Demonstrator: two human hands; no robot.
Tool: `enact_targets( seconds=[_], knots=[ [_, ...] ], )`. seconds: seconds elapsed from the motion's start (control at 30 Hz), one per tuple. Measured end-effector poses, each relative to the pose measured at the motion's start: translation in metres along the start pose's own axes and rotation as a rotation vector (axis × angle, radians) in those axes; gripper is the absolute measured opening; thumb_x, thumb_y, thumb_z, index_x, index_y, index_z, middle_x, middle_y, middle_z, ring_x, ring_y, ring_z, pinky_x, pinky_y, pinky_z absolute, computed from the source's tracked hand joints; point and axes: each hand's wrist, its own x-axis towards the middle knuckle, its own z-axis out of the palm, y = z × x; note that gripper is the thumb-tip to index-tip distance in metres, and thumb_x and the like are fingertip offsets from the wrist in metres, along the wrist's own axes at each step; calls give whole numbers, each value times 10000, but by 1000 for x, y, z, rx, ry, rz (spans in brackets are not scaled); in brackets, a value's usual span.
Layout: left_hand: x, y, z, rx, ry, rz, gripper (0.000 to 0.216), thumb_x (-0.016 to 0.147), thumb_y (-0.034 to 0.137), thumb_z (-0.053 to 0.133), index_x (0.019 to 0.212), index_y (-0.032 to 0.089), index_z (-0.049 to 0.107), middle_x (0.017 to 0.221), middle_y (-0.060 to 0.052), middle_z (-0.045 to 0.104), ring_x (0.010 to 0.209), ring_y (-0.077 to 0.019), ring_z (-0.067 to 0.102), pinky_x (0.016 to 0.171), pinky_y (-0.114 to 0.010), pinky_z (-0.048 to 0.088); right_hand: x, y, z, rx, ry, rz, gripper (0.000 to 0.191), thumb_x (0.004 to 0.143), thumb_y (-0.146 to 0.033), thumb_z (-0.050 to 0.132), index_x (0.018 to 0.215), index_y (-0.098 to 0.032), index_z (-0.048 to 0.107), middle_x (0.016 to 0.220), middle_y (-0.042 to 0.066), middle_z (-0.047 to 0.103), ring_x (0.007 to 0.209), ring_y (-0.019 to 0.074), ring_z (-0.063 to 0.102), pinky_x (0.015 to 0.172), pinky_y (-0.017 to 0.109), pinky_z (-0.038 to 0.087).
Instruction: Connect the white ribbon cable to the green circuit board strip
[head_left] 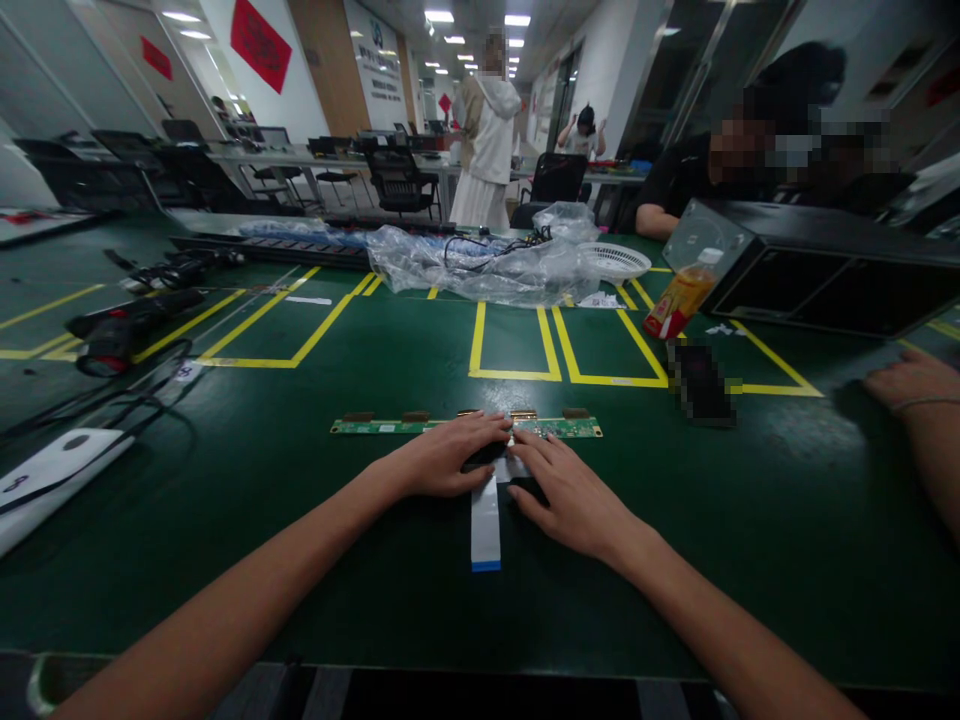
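A long narrow green circuit board (382, 426) lies flat on the green table (300, 560) in front of me. A white flat ribbon cable (485, 525) with a blue end runs from the board's middle toward me. My left hand (442, 457) rests on the board's near edge, its fingertips pressed together at the cable's connector. My right hand (568, 488) lies beside it with its fingers pinched on the same cable end. The connector itself is hidden under my fingers.
Yellow tape boxes (514, 372) mark the table. A crumpled plastic sheet (480, 265) and white fan grille (615, 262) lie behind, a drink bottle (679, 297) and black case (832, 275) at right. Black tools and cables (124, 330) sit left. Another person's hand (911, 382) rests far right.
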Motion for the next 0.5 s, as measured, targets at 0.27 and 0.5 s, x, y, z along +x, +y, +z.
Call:
enact_targets(
  seconds=[0.27,0.5],
  knots=[
    [1,17,4,97,-47,84,547,1010,275,450,1533,125,397,1611,-124,359,1517,-221,277,1255,-418,217,0,3,-10,90,137,5,357,984,-271,519,1331,-199,557,1365,135,633,1270,290,576,1059,519,476],
    [3,-8,4,278,26,-258,596,1059,411,315,1543,68,375,1613,-163,342,1514,-245,284,1251,-402,206,-1,7,-12,107,194,20,334,981,-272,531,1309,-218,567,1331,117,653,1258,278,591,1042,504,490]
  ],
)
